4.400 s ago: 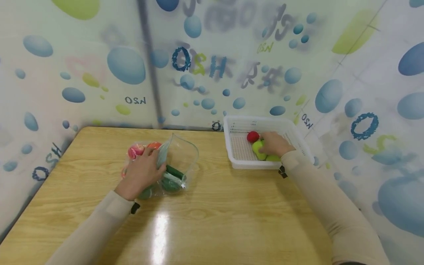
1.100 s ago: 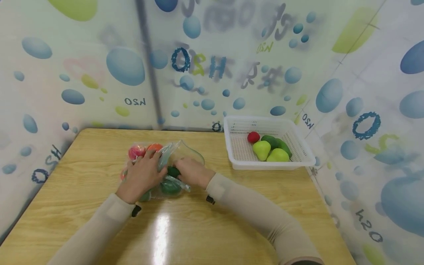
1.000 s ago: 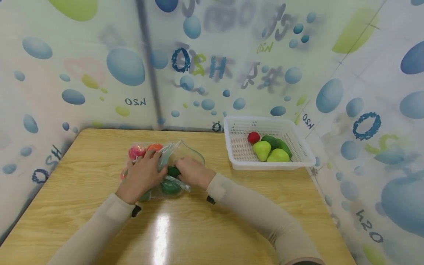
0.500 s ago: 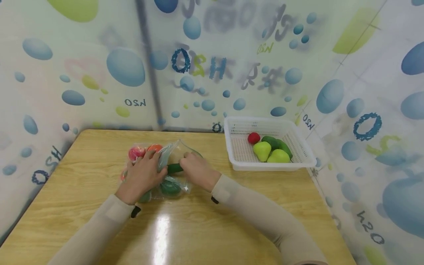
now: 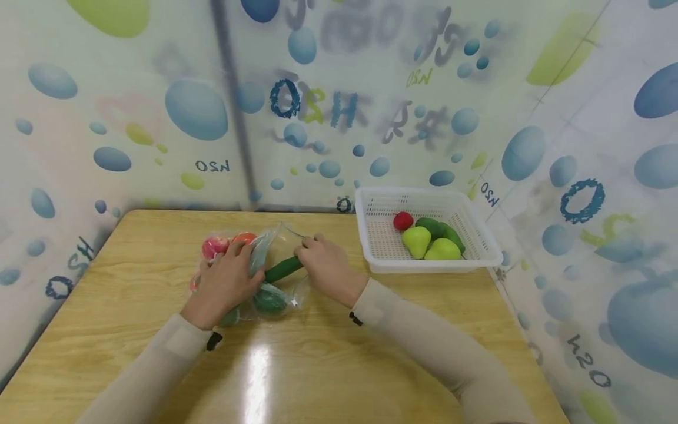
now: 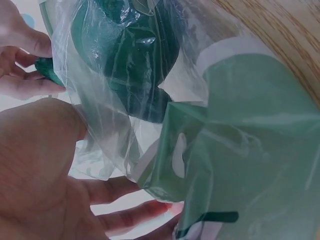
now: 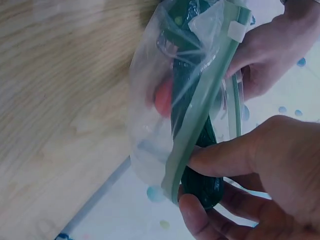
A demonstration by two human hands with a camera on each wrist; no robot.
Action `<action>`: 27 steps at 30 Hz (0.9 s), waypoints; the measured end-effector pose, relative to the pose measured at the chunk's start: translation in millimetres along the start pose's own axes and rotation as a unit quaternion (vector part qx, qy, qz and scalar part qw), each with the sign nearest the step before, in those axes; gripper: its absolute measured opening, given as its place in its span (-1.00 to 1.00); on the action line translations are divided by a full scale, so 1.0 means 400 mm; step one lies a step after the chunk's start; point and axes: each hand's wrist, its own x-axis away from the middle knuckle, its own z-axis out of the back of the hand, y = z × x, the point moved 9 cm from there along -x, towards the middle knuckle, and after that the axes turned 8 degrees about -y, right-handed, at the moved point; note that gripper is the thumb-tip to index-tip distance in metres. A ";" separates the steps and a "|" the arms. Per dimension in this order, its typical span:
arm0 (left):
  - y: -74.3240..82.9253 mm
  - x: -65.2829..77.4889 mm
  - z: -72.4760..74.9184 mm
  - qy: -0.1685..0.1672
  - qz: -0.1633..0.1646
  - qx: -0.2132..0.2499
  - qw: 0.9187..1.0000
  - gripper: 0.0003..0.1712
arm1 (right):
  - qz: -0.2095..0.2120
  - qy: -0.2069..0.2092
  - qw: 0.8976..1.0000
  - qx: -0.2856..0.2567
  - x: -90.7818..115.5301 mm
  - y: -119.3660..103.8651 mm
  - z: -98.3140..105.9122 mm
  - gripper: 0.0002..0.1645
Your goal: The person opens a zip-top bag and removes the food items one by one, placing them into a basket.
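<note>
A clear zip bag (image 5: 258,254) lies on the table with several things inside, among them a dark green vegetable (image 5: 270,301), a pinkish-red round fruit (image 5: 213,247) and an orange-red one (image 5: 245,238). My left hand (image 5: 222,282) lies over the bag and holds its film near the mouth between thumb and fingers. At the mouth, my right hand (image 5: 329,268) grips the end of a cucumber (image 5: 283,269) between thumb and fingers. In the right wrist view the cucumber (image 7: 202,185) pokes out past the green zip strip (image 7: 205,100); the rest of it lies within the bag.
A white perforated basket (image 5: 376,262) stands at the back right against the wall. It holds a red round item (image 5: 403,221), two green pears (image 5: 416,242) and long green vegetables (image 5: 452,237). The patterned wall (image 5: 318,194) borders the table's back edge.
My right hand has left the basket for the bag's mouth and taken hold of the cucumber. Over the last second it has drawn the cucumber's end rightward. My left hand stays on the bag.
</note>
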 end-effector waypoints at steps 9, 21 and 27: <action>-0.007 0.001 -0.005 -0.007 0.003 0.005 1.000 -0.15 | 0.010 0.067 0.997 -0.033 0.042 0.054 0.061 -0.57; -0.009 0.003 -0.002 -0.008 0.004 0.007 1.000 -0.16 | -0.026 0.147 0.988 -0.051 0.092 0.174 0.126 -0.65; -0.007 0.002 -0.002 -0.009 0.003 0.009 1.000 -0.15 | -0.072 0.132 0.985 -0.088 0.115 0.264 0.127 -0.63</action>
